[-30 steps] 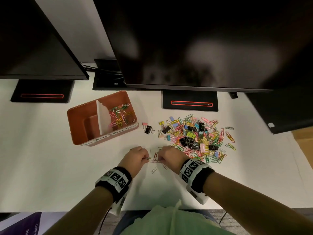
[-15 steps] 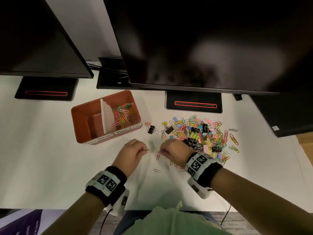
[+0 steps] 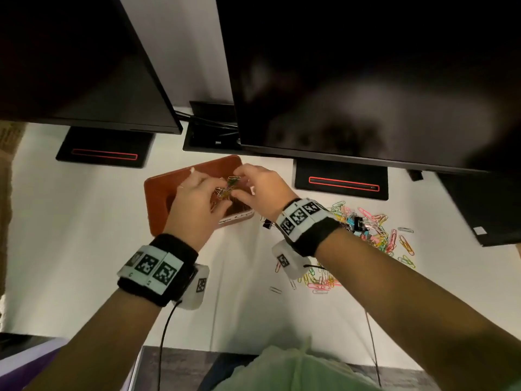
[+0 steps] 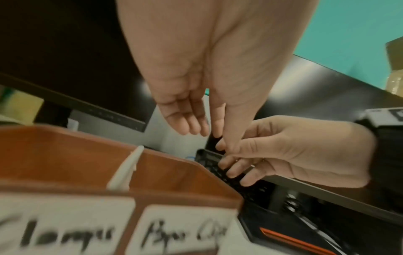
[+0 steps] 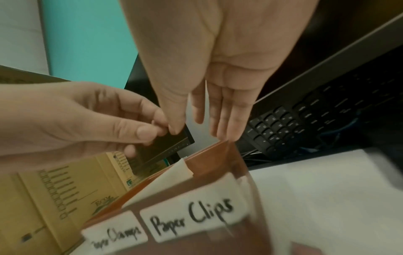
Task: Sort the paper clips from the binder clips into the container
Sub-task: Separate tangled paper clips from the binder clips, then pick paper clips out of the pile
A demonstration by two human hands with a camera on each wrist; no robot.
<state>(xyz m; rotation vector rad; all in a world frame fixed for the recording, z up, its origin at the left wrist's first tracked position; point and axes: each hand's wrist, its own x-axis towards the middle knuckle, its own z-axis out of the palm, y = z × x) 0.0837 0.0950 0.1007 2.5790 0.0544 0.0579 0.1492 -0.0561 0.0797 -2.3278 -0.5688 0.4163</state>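
Over the orange container's (image 3: 158,190) paper-clip side, my left hand (image 3: 197,204) and right hand (image 3: 262,190) pinch paper clips (image 3: 229,184), other fingers straight; tangled ones could drop outside, or beyond the divider (image 5: 165,181).

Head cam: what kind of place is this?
Most likely an office desk. Two dark monitors stand on black bases over a white desk, a black keyboard sits behind, and loose paper clips lie beside a labelled brown container.
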